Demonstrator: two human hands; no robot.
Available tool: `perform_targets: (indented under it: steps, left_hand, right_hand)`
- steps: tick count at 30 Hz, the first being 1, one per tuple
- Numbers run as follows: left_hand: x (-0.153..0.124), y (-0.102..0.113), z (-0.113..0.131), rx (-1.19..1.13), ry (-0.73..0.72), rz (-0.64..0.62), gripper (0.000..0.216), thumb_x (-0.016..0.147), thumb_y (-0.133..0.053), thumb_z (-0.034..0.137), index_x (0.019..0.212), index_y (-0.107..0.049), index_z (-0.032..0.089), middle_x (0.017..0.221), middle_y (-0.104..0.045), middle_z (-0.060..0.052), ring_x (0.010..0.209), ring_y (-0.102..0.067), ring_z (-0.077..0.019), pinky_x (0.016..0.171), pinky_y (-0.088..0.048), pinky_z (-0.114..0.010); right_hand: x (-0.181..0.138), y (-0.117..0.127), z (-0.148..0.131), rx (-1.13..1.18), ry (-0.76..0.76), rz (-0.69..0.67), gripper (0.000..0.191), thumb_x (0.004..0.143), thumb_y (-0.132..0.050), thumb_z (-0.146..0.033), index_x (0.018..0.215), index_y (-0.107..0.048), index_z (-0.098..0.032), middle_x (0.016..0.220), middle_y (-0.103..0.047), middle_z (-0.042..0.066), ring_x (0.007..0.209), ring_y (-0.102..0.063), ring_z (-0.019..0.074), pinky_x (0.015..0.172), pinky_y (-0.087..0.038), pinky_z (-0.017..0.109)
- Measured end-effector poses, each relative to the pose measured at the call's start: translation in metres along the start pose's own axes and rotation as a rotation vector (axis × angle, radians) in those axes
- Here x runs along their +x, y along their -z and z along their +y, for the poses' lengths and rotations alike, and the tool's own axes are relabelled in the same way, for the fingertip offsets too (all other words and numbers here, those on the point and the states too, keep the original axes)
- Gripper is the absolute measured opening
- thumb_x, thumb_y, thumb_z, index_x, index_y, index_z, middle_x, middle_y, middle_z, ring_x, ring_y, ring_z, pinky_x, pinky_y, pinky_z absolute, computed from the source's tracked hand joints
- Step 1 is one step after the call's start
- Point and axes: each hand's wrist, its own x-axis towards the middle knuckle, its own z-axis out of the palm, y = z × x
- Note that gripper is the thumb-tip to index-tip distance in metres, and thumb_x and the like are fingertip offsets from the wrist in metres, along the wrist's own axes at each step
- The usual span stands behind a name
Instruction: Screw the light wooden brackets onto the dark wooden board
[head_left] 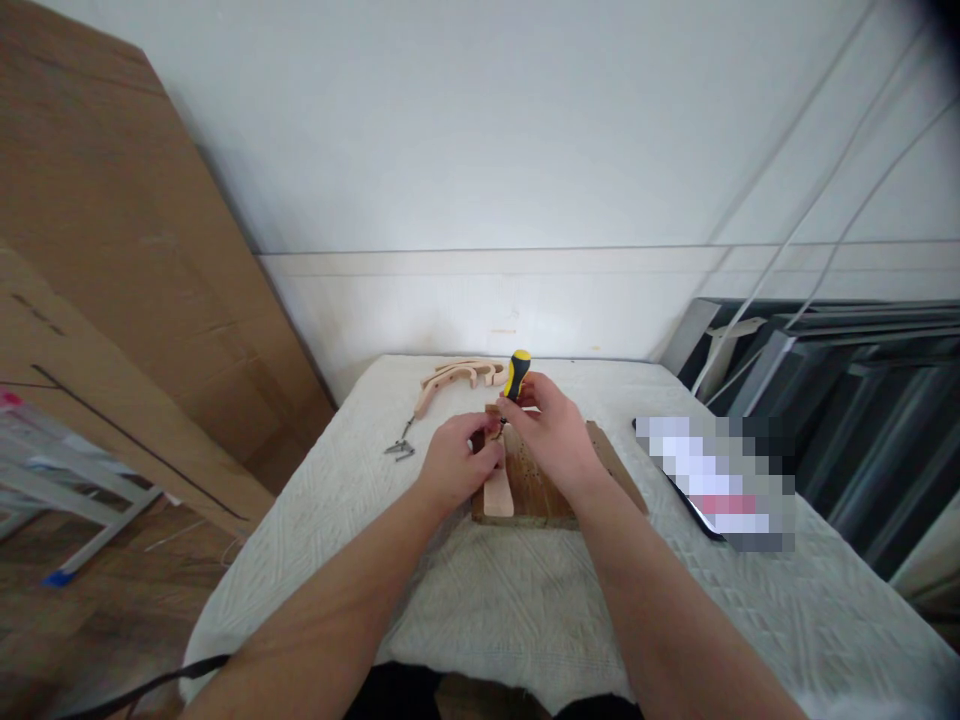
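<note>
Upright in my right hand [551, 425] is a screwdriver [518, 374] with a yellow and black handle; its tip is hidden by my fingers. My left hand [459, 455] presses closed on a pale wooden piece [498, 495], whose wider end points toward me. That piece lies on a brown wooden board [551, 495] with small dark holes in it. Both hands meet at the far end of the piece, close together. Behind my left hand lie several curved pale wooden pieces [450, 377]. Near them is a small pile of screws [400, 449].
A white textured cloth [315, 560] covers the table. At the right lies a phone [705, 480] with its screen blurred out. Large cardboard [150, 250] leans at the left, beside a metal stepladder [97, 510]. Dark panels [847, 420] and white cables [795, 230] are at the right.
</note>
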Motion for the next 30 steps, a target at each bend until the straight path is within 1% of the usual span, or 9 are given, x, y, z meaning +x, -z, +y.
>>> perform_targets:
  steps: [3,6,10,14,17,20,22,25,30]
  left_hand:
    - [0.001,-0.001,-0.001,-0.018,-0.022,0.039,0.018,0.077,-0.047,0.019,0.082,-0.064,0.017,0.083,-0.067,-0.003,0.08,-0.059,-0.0172,0.076,-0.046,-0.029]
    - [0.002,-0.002,-0.003,-0.004,-0.013,0.093,0.023,0.081,-0.04,0.017,0.078,-0.063,0.016,0.082,-0.067,-0.004,0.079,-0.059,-0.017,0.074,-0.045,-0.029]
    - [0.002,-0.003,-0.004,0.025,0.051,0.149,0.02,0.082,-0.043,0.02,0.076,-0.061,0.017,0.076,-0.065,-0.003,0.074,-0.059,-0.0167,0.067,-0.045,-0.028]
    - [0.002,-0.003,-0.005,0.005,0.06,0.216,0.017,0.083,-0.046,0.022,0.079,-0.061,0.017,0.077,-0.065,-0.003,0.073,-0.059,-0.0162,0.068,-0.046,-0.028]
    - [0.004,0.002,-0.002,-0.048,-0.082,0.304,0.017,0.085,-0.049,0.024,0.093,-0.061,0.016,0.089,-0.065,-0.006,0.081,-0.059,-0.0171,0.072,-0.047,-0.03]
    - [0.009,0.011,0.006,-0.131,-0.252,0.35,0.025,0.087,-0.053,0.03,0.108,-0.059,0.018,0.104,-0.063,-0.008,0.092,-0.058,-0.0183,0.076,-0.048,-0.03]
    - [0.013,0.016,0.01,-0.172,-0.264,0.356,0.029,0.087,-0.055,0.033,0.111,-0.058,0.019,0.108,-0.063,-0.008,0.091,-0.058,-0.0178,0.076,-0.049,-0.03]
    - [0.018,0.021,0.013,-0.231,-0.233,0.335,0.032,0.084,-0.06,0.037,0.112,-0.06,0.02,0.106,-0.064,-0.008,0.088,-0.059,-0.0177,0.075,-0.05,-0.03]
    - [0.024,0.023,0.011,-0.345,-0.203,0.241,0.03,0.089,-0.053,0.034,0.113,-0.063,0.02,0.111,-0.066,-0.008,0.096,-0.062,-0.0195,0.081,-0.051,-0.031]
  right_hand:
    - [0.0,-0.002,0.003,-0.029,0.063,-0.005,0.019,0.077,-0.06,-0.028,0.094,-0.058,-0.021,0.095,-0.064,0.006,0.079,-0.063,0.0176,0.069,-0.054,0.034]
    - [0.0,-0.004,0.004,-0.032,0.079,-0.024,0.022,0.079,-0.057,-0.028,0.1,-0.059,-0.021,0.097,-0.065,0.007,0.081,-0.062,0.0181,0.072,-0.053,0.035]
    - [-0.001,-0.004,0.0,-0.081,0.074,-0.026,0.024,0.08,-0.056,-0.029,0.101,-0.062,-0.02,0.093,-0.068,0.008,0.076,-0.062,0.0191,0.069,-0.051,0.036]
    - [0.0,-0.003,-0.003,-0.168,0.09,-0.029,0.026,0.08,-0.055,-0.03,0.101,-0.064,-0.018,0.088,-0.068,0.007,0.069,-0.059,0.0184,0.066,-0.048,0.035]
    - [0.0,-0.002,-0.002,-0.19,0.107,-0.039,0.029,0.081,-0.053,-0.028,0.107,-0.063,-0.017,0.092,-0.069,0.008,0.07,-0.058,0.0181,0.068,-0.047,0.035]
    - [-0.001,-0.002,0.0,-0.2,0.14,-0.059,0.034,0.082,-0.053,-0.025,0.114,-0.061,-0.017,0.095,-0.07,0.009,0.072,-0.058,0.0178,0.07,-0.046,0.034]
    - [-0.001,-0.002,0.0,-0.224,0.173,-0.062,0.034,0.083,-0.053,-0.025,0.115,-0.061,-0.017,0.094,-0.07,0.009,0.072,-0.058,0.0179,0.069,-0.046,0.034]
    - [-0.001,-0.002,0.0,-0.251,0.225,-0.059,0.031,0.082,-0.053,-0.023,0.111,-0.063,-0.017,0.092,-0.07,0.009,0.073,-0.058,0.0184,0.067,-0.046,0.033]
    - [-0.002,-0.002,0.0,-0.205,0.287,-0.061,0.029,0.084,-0.051,-0.02,0.109,-0.063,-0.018,0.094,-0.068,0.008,0.073,-0.058,0.0169,0.068,-0.047,0.033]
